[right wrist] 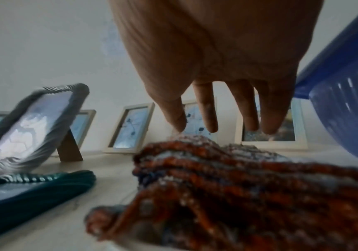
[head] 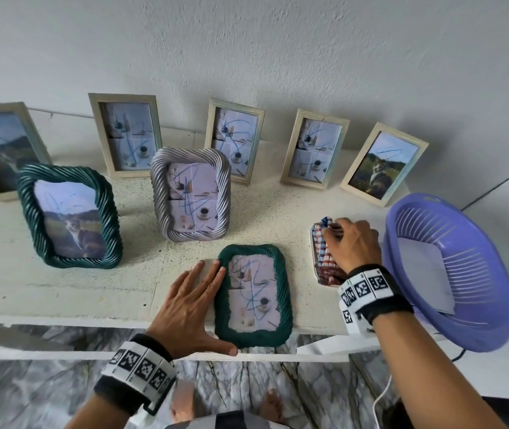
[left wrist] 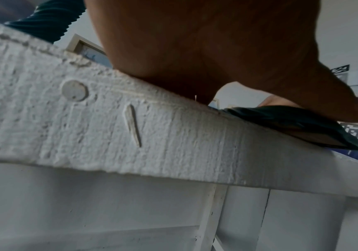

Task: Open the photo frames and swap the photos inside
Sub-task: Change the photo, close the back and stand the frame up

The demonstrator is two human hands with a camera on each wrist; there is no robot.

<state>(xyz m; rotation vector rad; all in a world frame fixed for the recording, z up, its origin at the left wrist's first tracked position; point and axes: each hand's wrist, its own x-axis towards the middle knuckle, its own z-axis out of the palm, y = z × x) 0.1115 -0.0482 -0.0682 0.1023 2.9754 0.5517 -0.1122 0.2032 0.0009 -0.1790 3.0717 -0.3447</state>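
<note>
A dark green rope-edged frame [head: 254, 295] lies face up near the table's front edge, showing a coffee-cup photo with blue scribble. My left hand [head: 206, 298] lies flat beside it; straight fingers touch its left edge and the thumb reaches along its bottom edge. In the left wrist view the palm [left wrist: 216, 51] sits over the table edge with the green frame [left wrist: 292, 122] under the thumb. My right hand [head: 339, 236] hovers over a folded red-and-blue checked cloth [head: 327, 255] on a small white tray. Its fingertips [right wrist: 212, 125] touch the cloth [right wrist: 227, 178] without curling round it.
A second green frame [head: 69, 216] with a cat photo and a silver frame [head: 191, 193] stand mid-table. Several pale wooden frames [head: 124, 134] lean along the wall. A purple basket [head: 451, 270] holding a paper sheet sits tilted at the right, close to my right wrist.
</note>
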